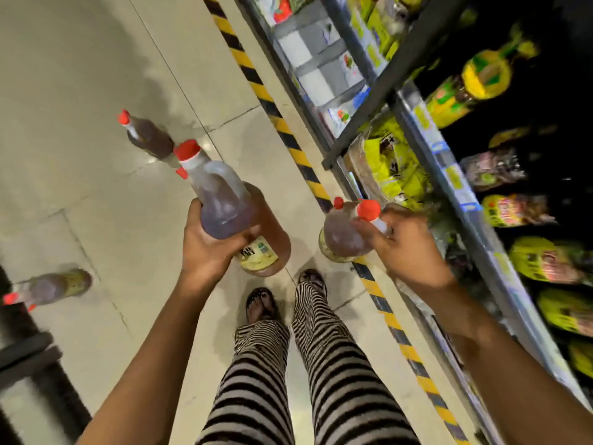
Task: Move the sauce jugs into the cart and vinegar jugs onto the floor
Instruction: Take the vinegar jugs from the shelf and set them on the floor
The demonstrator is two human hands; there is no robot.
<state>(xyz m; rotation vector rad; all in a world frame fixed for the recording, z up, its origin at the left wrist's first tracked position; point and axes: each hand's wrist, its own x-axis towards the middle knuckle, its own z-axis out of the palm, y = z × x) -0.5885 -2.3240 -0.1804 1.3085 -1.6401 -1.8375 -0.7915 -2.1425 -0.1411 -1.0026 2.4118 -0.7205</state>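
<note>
Jug in left hand (224, 203): amber, red-capped, held tilted in the air above the floor (80, 75); its label is blurred and partly behind the fingers.
Left hand (208, 245): wrapped round the jug's body, thumb on the near side.
Jug in right hand (340, 239): same kind, held in the air just beside the shelf rack (414, 123); its handle side is covered.
Right hand (398, 248): fingers curled round the neck below the cap.
Far floor jug (149, 138): upright on the floor, its base hidden behind the left-hand jug's cap.
Near floor jug (56, 287): on the floor at the left edge, smeared by motion.
Dark frame (25, 351): cut off at lower left; what it is cannot be told.
Edges: striped tape (288, 136) runs along the rack's foot; rack goods are blurred.
Open room: bare tiles lie between the two floor jugs and ahead of the feet (260, 306).
</note>
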